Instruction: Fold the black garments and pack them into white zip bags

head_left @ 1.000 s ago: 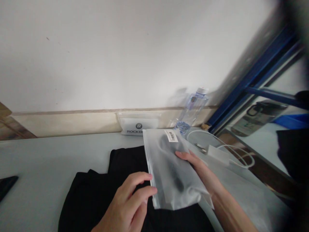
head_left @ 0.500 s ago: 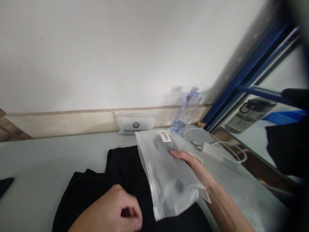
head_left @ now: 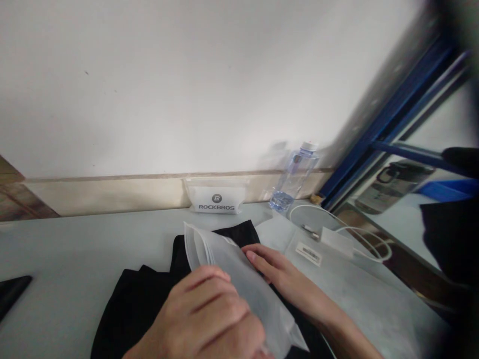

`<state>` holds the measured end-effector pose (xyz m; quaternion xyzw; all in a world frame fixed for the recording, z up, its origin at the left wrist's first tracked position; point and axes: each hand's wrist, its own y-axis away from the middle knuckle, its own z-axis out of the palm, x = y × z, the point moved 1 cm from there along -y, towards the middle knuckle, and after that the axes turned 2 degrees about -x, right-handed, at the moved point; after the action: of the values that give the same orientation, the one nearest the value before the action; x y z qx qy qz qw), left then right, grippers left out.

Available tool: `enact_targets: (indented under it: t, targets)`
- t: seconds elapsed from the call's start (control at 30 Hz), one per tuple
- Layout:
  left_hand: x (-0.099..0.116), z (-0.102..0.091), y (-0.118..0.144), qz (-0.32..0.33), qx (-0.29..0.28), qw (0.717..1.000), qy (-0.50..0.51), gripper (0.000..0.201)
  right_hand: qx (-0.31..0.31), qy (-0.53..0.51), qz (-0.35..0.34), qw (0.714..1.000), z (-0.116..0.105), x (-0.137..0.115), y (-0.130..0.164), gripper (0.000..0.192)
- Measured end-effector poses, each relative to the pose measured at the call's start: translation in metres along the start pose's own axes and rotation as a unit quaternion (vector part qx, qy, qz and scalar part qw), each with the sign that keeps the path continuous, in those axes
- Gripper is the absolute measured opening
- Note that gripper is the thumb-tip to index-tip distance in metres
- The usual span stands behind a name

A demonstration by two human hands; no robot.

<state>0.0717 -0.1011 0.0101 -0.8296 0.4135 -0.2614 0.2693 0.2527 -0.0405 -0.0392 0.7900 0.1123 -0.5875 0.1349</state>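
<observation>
A frosted, translucent zip bag (head_left: 243, 279) is tilted over black folded cloth (head_left: 138, 294), its zip edge to the left and its mouth slightly parted at the top. My left hand (head_left: 205, 314) is closed at the bag's near zip edge, its fingers curled and the fingertips partly hidden. On the far right side, my right hand (head_left: 277, 274) grips the bag's edge, thumb out of clear sight. The cloth lies on a grey table (head_left: 67, 249).
Against the wall stands a small white ROCKBROS pouch (head_left: 217, 199). To its right are a clear bottle (head_left: 292, 179), a white charger with cable (head_left: 337, 242) and a clear plastic bag with a label (head_left: 309, 253). A dark object (head_left: 13, 294) lies far left.
The bag has turned and come lower, its zip edge now facing me more. My left hand has moved right and up onto it. My right hand has shifted slightly left and down along it.
</observation>
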Motion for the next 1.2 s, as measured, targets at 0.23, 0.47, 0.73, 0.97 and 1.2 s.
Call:
enact_targets:
  t: [0.23,0.47,0.73,0.97,1.2]
  targets:
    - [-0.009,-0.02,-0.034,-0.03,0.042,0.999,-0.005,0.023,-0.038,0.211,-0.331,0.919,0.002,-0.072,0.029,0.032]
    - [-0.036,-0.04,-0.034,-0.076,0.015,0.989,0.124,0.028,0.03,0.294,-0.444,0.846,0.008,-0.095,0.019,0.029]
    - [-0.124,-0.114,0.046,-0.241,-0.021,0.958,-0.156,0.027,0.106,0.245,-0.368,0.891,-0.005,-0.07,-0.045,0.04]
    - [-0.207,-0.117,0.071,-0.439,-0.008,0.886,-0.152,0.035,-0.023,0.253,-0.242,0.937,0.064,-0.031,-0.164,0.046]
    - [-0.23,-0.086,0.081,-0.455,0.043,0.865,-0.209,0.036,0.029,0.306,-0.161,0.938,0.072,-0.023,-0.2,0.023]
